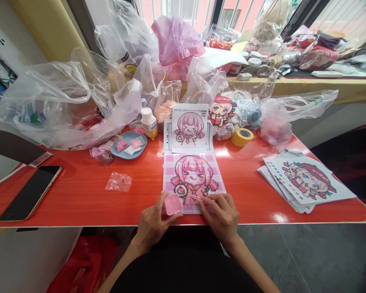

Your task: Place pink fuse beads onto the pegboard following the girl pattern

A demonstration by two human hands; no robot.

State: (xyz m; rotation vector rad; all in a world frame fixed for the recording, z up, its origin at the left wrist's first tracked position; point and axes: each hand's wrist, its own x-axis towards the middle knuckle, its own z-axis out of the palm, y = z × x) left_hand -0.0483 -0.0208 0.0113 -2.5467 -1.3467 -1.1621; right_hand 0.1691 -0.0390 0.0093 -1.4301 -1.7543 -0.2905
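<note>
A pink-checked canvas [168,171] with a pink-haired figure on it lies at the table's front edge. At its lower left corner, my left hand [154,217] grips a small pink ribbed tray [173,204] between thumb and fingers. My right hand [221,211] pinches a thin pink pen-like tool [198,198], whose tip is over the figure's lower body. Behind the canvas, a printed chart [190,128] of the same figure leans upright. What the tray holds is too small to tell.
A blue plate [129,145] with small bead bags, a white bottle [149,123], yellow tape [242,137] and plastic bags [61,97] stand behind. A phone [30,193] lies left, a clear packet [118,182] nearer, and printed sheets [308,179] right.
</note>
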